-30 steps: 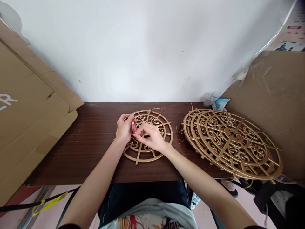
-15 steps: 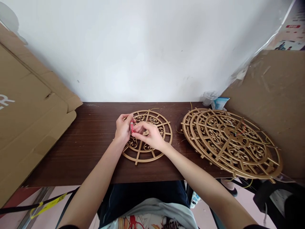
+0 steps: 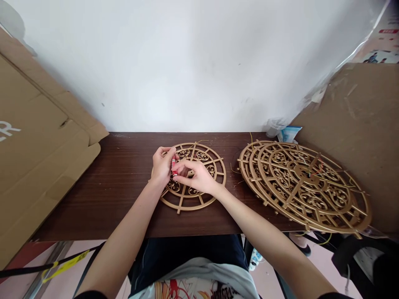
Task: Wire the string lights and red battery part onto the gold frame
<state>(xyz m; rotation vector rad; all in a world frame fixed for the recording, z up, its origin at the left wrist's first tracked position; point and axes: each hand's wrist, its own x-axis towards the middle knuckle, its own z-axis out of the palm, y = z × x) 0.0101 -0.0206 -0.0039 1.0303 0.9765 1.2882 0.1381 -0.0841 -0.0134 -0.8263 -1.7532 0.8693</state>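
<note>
Above a round gold openwork frame (image 3: 180, 204), my two hands meet at a small red cylindrical piece (image 3: 173, 166); its exact kind is too small to make out. The fingers of my left hand (image 3: 162, 165) are closed round its upper part. From the right, my right hand (image 3: 196, 176) pinches its lower end between thumb and fingers. The frame lies flat on the dark wood table (image 3: 124, 199), its left part hidden under my left hand. A thin yellow wire (image 3: 199, 143) runs at the frame's far rim.
Several similar gold frames with loose wires lie in an overlapping stack (image 3: 305, 187) at the right, overhanging the front edge. Behind it are a clear plastic cup (image 3: 274, 127) and a blue-white packet (image 3: 289, 133). Cardboard (image 3: 46, 145) stands at the left, more cardboard (image 3: 358, 116) at the right.
My right fingers have shifted slightly on the red piece, which both hands still hold. The view has moved a little; the gold frames lie where they were.
</note>
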